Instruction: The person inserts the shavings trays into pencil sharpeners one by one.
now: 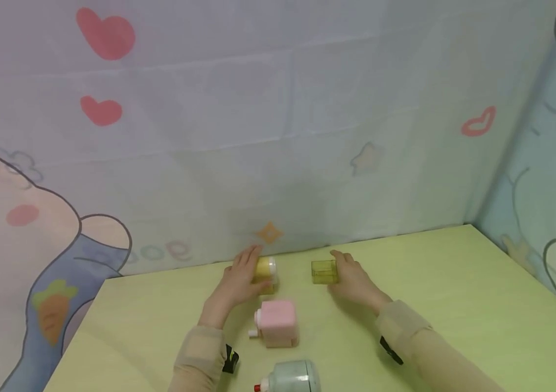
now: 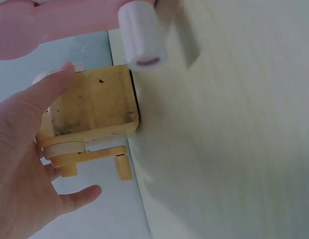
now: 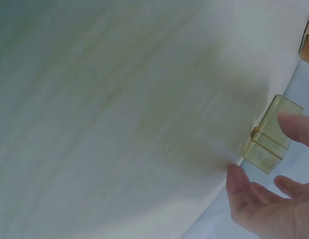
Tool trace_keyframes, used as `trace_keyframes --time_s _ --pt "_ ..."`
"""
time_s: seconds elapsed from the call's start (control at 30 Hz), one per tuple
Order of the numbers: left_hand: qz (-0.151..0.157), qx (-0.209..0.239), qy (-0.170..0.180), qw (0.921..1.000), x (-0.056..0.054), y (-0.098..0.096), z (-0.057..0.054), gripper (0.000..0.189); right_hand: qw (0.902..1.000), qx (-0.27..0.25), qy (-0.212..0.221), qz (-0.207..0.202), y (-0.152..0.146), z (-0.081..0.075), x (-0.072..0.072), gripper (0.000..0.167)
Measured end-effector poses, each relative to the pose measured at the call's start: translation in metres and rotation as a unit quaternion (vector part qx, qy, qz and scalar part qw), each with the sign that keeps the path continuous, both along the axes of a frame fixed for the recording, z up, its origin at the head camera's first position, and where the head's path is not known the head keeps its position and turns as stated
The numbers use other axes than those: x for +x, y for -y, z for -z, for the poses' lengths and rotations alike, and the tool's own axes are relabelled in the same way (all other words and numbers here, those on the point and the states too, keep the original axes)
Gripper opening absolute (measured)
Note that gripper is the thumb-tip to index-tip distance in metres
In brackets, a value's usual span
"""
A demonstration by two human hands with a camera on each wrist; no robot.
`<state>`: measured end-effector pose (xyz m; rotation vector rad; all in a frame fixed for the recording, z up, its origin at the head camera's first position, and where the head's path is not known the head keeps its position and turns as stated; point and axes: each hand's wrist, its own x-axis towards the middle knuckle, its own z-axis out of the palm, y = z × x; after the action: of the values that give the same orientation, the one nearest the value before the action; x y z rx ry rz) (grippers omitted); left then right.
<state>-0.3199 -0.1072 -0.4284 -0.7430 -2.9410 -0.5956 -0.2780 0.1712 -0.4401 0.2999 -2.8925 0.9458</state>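
My left hand (image 1: 239, 280) is at the yellow crank pencil sharpener (image 2: 94, 99) near the back edge of the table. In the left wrist view the thumb lies along its body and some fingers go behind the crank side, while one finger sticks out. My right hand (image 1: 353, 280) is beside a see-through yellow box (image 1: 324, 272). The right wrist view has this box (image 3: 271, 134) between thumb and fingers, the thumb overlapping it and the fingertips spread near its corner.
A pink crank sharpener (image 1: 279, 324) stands between the forearms. Closer in is a grey-green rounded device (image 1: 291, 377) with a red tip, cut off by the frame. Behind the pale yellow table (image 1: 454, 305) hangs a printed cloth (image 1: 239, 163).
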Motion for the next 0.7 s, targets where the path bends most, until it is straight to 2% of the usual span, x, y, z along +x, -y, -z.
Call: trace_keyframes --time_s 0.17,0.27,0.47,0.7 --pt "0.010 -0.011 0.016 0.9998 -0.005 -0.001 -0.003 0.092 0.9999 0.006 -0.011 0.003 -0.001 0.003 -0.007 0.078" --pt "0.019 -0.017 0.022 0.9994 -0.006 -0.002 -0.005 0.094 1.0000 0.005 -0.002 0.002 0.000 0.004 -0.007 0.078" --pt "0.039 -0.016 0.020 0.9989 -0.003 0.000 -0.008 0.082 1.0000 0.002 0.003 -0.006 0.002 0.002 -0.005 0.074" --pt "0.066 0.010 0.005 0.9977 -0.003 0.000 -0.011 0.063 0.9996 0.016 -0.014 -0.020 0.009 -0.002 -0.006 0.055"
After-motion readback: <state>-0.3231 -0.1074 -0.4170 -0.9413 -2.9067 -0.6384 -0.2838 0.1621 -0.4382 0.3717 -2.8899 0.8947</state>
